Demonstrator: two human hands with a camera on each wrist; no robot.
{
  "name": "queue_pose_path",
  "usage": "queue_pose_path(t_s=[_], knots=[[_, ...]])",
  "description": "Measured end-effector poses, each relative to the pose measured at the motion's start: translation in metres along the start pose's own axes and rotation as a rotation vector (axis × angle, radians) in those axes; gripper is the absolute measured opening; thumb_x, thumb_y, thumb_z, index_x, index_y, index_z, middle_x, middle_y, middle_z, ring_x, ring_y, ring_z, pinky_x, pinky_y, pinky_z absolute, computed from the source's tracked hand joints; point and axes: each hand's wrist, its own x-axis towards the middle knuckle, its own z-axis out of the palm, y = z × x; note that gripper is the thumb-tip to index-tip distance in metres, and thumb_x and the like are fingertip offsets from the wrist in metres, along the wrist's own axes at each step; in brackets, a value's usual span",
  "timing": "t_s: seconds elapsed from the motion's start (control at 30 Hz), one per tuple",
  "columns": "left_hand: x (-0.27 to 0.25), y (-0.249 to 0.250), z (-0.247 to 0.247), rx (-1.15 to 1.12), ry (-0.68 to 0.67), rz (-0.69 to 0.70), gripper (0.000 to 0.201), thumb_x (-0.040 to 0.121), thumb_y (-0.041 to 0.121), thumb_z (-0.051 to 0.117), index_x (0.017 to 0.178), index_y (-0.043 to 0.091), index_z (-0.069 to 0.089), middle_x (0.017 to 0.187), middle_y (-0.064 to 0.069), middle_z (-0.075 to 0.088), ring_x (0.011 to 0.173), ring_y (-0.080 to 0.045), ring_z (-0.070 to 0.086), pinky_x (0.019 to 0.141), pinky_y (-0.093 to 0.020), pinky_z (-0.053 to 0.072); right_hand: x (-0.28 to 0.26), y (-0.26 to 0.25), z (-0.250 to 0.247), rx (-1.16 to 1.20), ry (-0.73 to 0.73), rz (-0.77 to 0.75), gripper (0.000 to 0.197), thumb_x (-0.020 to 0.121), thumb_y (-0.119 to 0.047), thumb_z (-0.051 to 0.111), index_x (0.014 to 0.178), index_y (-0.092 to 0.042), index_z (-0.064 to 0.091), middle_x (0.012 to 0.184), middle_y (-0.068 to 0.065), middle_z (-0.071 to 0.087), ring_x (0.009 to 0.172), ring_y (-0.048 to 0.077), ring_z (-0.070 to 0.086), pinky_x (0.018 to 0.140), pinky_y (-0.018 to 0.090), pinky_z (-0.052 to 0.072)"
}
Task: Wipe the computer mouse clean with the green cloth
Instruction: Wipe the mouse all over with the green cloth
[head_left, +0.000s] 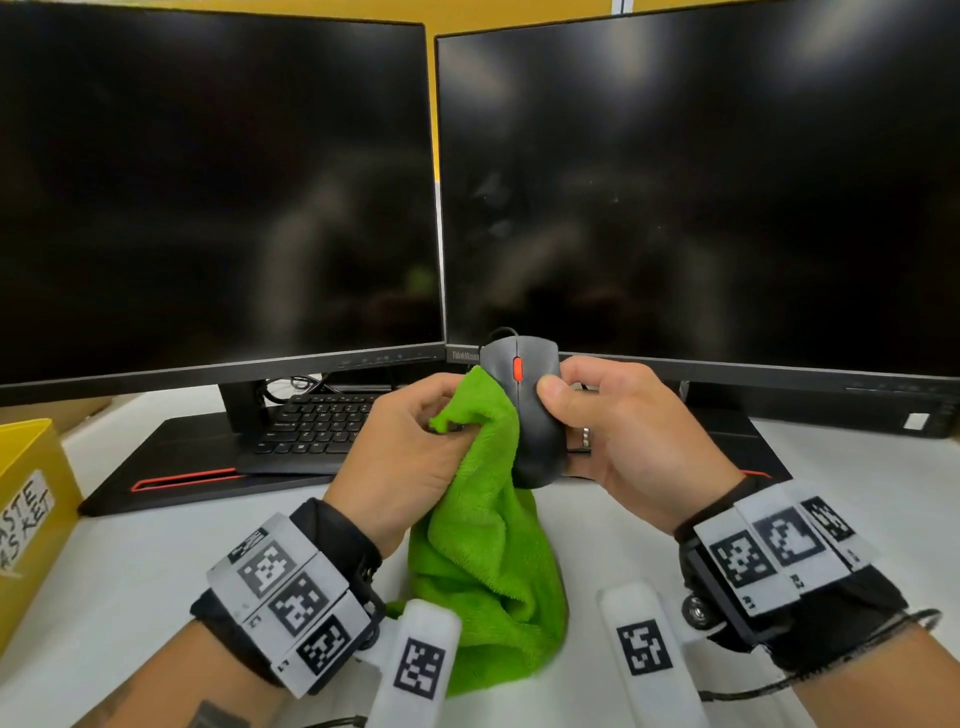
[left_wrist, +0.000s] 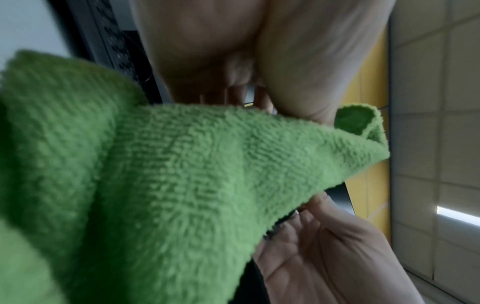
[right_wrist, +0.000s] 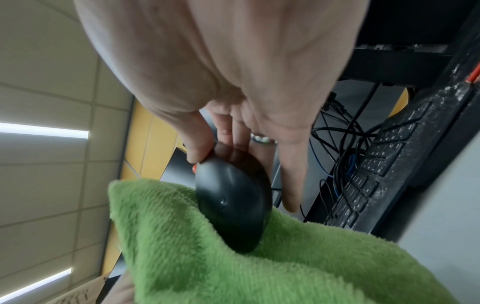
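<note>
My right hand (head_left: 597, 415) holds a black computer mouse (head_left: 535, 410) with a red scroll wheel above the desk, thumb on its top and fingers underneath. My left hand (head_left: 415, 436) grips the green cloth (head_left: 488, 545) and lays it against the mouse's left side. The rest of the cloth hangs down to the desk. In the right wrist view the mouse (right_wrist: 231, 205) sits against the cloth (right_wrist: 259, 267), pinched by my right hand (right_wrist: 207, 148). The left wrist view is mostly filled by the cloth (left_wrist: 168, 185) under my left hand (left_wrist: 246, 67). The mouse cable runs back behind the mouse.
Two dark monitors (head_left: 218, 197) stand close behind my hands. A black keyboard (head_left: 317, 421) lies under the left one on a black stand base. A yellow box (head_left: 31, 499) with a handwritten label sits at the left edge of the white desk (head_left: 130, 571).
</note>
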Motion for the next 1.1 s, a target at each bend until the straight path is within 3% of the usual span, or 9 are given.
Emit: queue_pose_path(t_s=[0.13,0.2,0.3,0.43,0.53,0.67,0.77,0.9,1.1], knots=[[-0.002,0.001,0.007,-0.04,-0.008,0.001,0.015,0.084,0.01,0.077,0.098,0.007,0.072,0.071,0.006,0.072,0.058,-0.001,0.063,0.056,-0.018,0.051,-0.003,0.0,0.009,-0.035,0.02,-0.023,0.026,0.103,-0.01,0.056,0.088,0.009,0.047,0.074,0.017,0.04,0.057,0.015,0.048,0.069,0.046,0.059],[-0.003,0.0,0.007,-0.081,-0.017,-0.024,0.017,0.085,0.006,0.075,0.101,0.003,0.07,0.073,0.006,0.071,0.053,0.002,0.06,0.053,-0.013,0.048,-0.003,0.0,0.01,-0.035,0.017,-0.027,0.03,0.103,-0.011,0.056,0.091,0.013,0.045,0.077,0.023,0.042,0.063,0.022,0.047,0.072,0.05,0.061],[-0.003,-0.001,0.003,-0.014,-0.066,-0.009,0.033,0.079,0.002,0.082,0.108,0.009,0.069,0.093,-0.004,0.077,0.073,-0.011,0.07,0.067,-0.028,0.057,-0.001,0.0,0.004,0.009,0.014,-0.011,0.035,0.102,-0.014,0.056,0.111,0.018,0.047,0.088,0.037,0.05,0.084,0.034,0.054,0.083,0.06,0.06],[-0.004,-0.002,0.002,0.036,-0.089,0.016,0.054,0.064,0.007,0.085,0.114,0.012,0.067,0.107,-0.012,0.076,0.099,-0.033,0.072,0.093,-0.054,0.057,-0.001,-0.003,0.002,0.053,0.007,0.012,0.037,0.102,-0.015,0.054,0.116,0.018,0.047,0.101,0.021,0.053,0.091,0.036,0.053,0.087,0.061,0.057],[-0.002,-0.003,-0.001,-0.012,-0.099,0.018,0.05,0.071,-0.003,0.084,0.117,0.008,0.069,0.11,-0.015,0.077,0.097,-0.027,0.071,0.094,-0.054,0.057,-0.002,-0.004,0.001,0.077,-0.005,0.022,0.04,0.102,-0.015,0.054,0.12,0.02,0.045,0.105,0.024,0.054,0.094,0.038,0.055,0.087,0.062,0.056],[-0.001,-0.006,-0.004,-0.104,-0.105,-0.023,0.034,0.082,-0.013,0.072,0.11,0.006,0.074,0.101,-0.014,0.079,0.085,-0.023,0.071,0.079,-0.04,0.061,-0.004,-0.006,-0.003,0.134,-0.007,0.04,0.034,0.106,-0.013,0.046,0.125,0.015,0.051,0.111,0.031,0.064,0.1,0.037,0.066,0.089,0.062,0.058],[-0.001,-0.006,-0.003,-0.185,-0.073,-0.022,0.018,0.081,0.013,0.078,0.099,0.013,0.08,0.094,-0.014,0.077,0.086,-0.029,0.065,0.079,-0.046,0.051,-0.004,-0.007,-0.004,0.185,-0.037,0.05,0.033,0.107,-0.014,0.044,0.127,0.007,0.058,0.114,0.028,0.069,0.099,0.034,0.07,0.089,0.063,0.058],[-0.002,0.0,0.004,-0.239,-0.065,-0.022,0.022,0.076,0.025,0.085,0.091,0.01,0.078,0.077,-0.002,0.077,0.065,-0.011,0.067,0.063,-0.024,0.054,-0.004,-0.004,-0.001,0.222,-0.078,0.05,0.032,0.107,-0.015,0.044,0.126,0.002,0.063,0.111,0.019,0.073,0.097,0.03,0.072,0.083,0.059,0.06],[0.0,-0.008,-0.003,-0.259,-0.039,-0.071,0.028,0.071,0.029,0.08,0.087,0.006,0.077,0.083,-0.019,0.07,0.078,-0.029,0.058,0.074,-0.043,0.046,-0.005,-0.005,-0.003,0.259,-0.164,0.047,0.033,0.098,-0.018,0.049,0.122,-0.002,0.066,0.11,0.019,0.075,0.099,0.031,0.072,0.083,0.057,0.06]])
